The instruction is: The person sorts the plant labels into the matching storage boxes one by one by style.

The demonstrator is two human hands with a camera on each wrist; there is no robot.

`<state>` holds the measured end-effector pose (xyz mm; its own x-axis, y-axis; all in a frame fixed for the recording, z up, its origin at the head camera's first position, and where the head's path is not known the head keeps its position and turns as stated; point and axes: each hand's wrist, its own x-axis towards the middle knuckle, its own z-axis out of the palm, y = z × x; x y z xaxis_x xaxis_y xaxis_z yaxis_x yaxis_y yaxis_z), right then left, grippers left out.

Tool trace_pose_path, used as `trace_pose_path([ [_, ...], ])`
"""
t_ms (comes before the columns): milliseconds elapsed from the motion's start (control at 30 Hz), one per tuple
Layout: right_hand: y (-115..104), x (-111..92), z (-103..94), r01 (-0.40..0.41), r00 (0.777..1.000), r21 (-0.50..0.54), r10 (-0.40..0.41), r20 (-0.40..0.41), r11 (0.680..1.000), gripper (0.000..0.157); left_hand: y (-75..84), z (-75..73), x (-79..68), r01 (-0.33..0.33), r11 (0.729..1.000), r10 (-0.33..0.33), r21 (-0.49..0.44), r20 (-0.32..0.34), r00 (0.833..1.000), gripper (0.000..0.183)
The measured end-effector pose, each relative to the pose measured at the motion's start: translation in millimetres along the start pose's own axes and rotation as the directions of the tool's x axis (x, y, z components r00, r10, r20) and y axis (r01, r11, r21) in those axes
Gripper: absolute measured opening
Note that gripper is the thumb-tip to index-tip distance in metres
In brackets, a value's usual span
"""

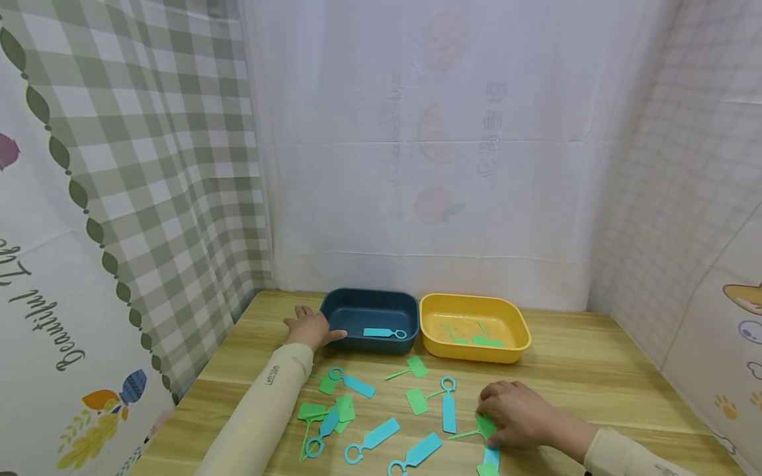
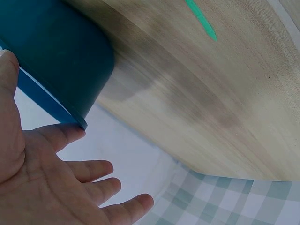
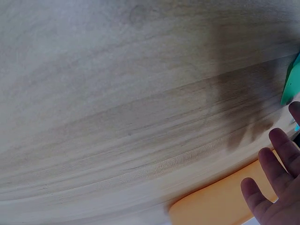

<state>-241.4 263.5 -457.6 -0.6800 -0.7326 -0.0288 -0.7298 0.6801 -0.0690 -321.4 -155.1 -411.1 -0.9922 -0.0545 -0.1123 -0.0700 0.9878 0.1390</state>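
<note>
My left hand [image 1: 308, 328] is at the left end of the dark blue bin [image 1: 340, 309], fingers spread. In the left wrist view, its index fingertip touches the bin's rim [image 2: 80, 125], and the thumb lies along the rim. On the table, my right hand [image 1: 516, 415] pinches a green paddle-shaped tag [image 1: 487, 428] between thumb and fingers, its thin stem pointing left. A blue tag [image 1: 491, 456] and another green tag [image 1: 488, 469] lie just below that hand. In the right wrist view, only a corner of green tag [image 3: 293, 84] shows by the fingers.
One blue ring-ended tag [image 1: 381, 332] lies in the dark blue bin. The yellow bin [image 1: 518, 324] beside it contains a few green tags [image 1: 487, 341]. Several blue tags [image 1: 424, 449] and green tags [image 1: 417, 400] are scattered in front, some overlapping. Cloth curtains [image 1: 428, 198] enclose the table.
</note>
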Motion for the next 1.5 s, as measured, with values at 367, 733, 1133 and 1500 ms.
trace_pose_path([
  [367, 2.7, 1.6, 0.9, 0.007, 1.0, 0.019, -0.007, 0.012, 1.0, 0.044, 0.3, 0.4, -0.1, -0.001, 1.0, 0.001, 0.01, -0.003, 1.0, 0.084],
  [733, 3.6, 6.5, 2.1, 0.004, 1.0, 0.043, -0.005, 0.024, 0.999, 0.039, 1.1, 0.1, -0.2, 0.002, 1.0, -0.002, 0.009, 0.0, 1.0, 0.086],
  [1133, 4.0, 6.0, -1.2, -0.023, 0.999, 0.061, 0.021, 0.038, 0.998, 0.039, 1.6, 0.5, 0.1, 0.004, 1.0, -0.004, 0.026, 0.01, 1.0, 0.087],
  [1500, 8.0, 9.0, 0.0, 0.018, 1.0, -0.009, -0.019, -0.009, 1.0, 0.035, 1.4, 0.1, 0.1, 0.008, 1.0, -0.008, 0.018, -0.003, 1.0, 0.086],
])
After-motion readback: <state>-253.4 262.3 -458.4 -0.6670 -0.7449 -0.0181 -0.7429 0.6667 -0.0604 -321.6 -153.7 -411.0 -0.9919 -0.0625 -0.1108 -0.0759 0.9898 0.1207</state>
